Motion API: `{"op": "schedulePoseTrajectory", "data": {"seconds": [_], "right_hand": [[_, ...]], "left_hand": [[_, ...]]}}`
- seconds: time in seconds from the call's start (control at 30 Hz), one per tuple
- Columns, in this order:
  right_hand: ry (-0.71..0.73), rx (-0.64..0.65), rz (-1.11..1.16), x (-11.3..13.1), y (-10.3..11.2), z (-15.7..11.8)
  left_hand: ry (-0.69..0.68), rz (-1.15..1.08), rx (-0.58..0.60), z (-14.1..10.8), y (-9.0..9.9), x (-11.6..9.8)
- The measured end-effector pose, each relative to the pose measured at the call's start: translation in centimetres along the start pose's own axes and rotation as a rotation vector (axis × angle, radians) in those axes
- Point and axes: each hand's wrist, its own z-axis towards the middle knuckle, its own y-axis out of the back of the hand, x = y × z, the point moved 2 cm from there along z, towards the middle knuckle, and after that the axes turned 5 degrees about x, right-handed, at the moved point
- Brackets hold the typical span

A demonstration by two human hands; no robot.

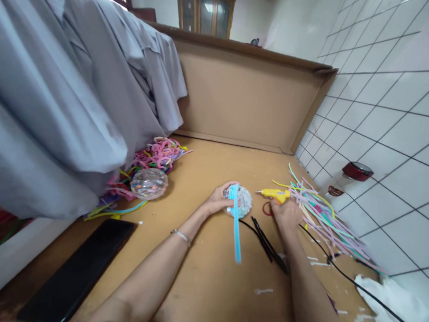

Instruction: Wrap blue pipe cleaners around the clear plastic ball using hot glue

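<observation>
My left hand (219, 200) is closed around a clear, faceted round container (246, 202), its thumb lying across the front. A light blue strip (236, 238) runs over the container and hangs down toward me. To the right, my right hand (287, 218) grips a yellow glue gun (272, 193) by its handle. The gun's nozzle points left at the container, with a small gap between them. A reddish ring (268, 209) lies just below the gun. Between my hands are slim black pieces (262, 239) whose kind I cannot make out.
Pastel pipe cleaners (321, 223) lie right, near a red-lidded jar (350, 179), white tissue (393, 302) and a black cable (371, 292). At left are a second clear container (149, 184), tangled pipe cleaners (160, 152), a black phone-like slab (79, 272) and hanging grey cloth (94, 70).
</observation>
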Motion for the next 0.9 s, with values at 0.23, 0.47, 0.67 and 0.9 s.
{"op": "schedulePoseTrajectory", "data": {"seconds": [0.23,0.47,0.67,0.9], "right_hand": [[0.057,-0.083,0.115,1.6,3.4,-1.4],[0.335,-0.259,0.051,2.3,4.0,-2.5],[0.486,-0.399,0.074,2.5,3.5,-3.2],[0.577,-0.428,0.063,3.0,3.5,-3.9]], "left_hand": [[-0.024,-0.057,0.006,-0.2,0.0,-0.3],[-0.015,-0.064,-0.009,-0.1,0.0,-0.3],[-0.018,-0.059,-0.010,-0.1,-0.2,-0.6],[-0.012,-0.065,0.020,-0.1,-0.2,-0.4]]}}
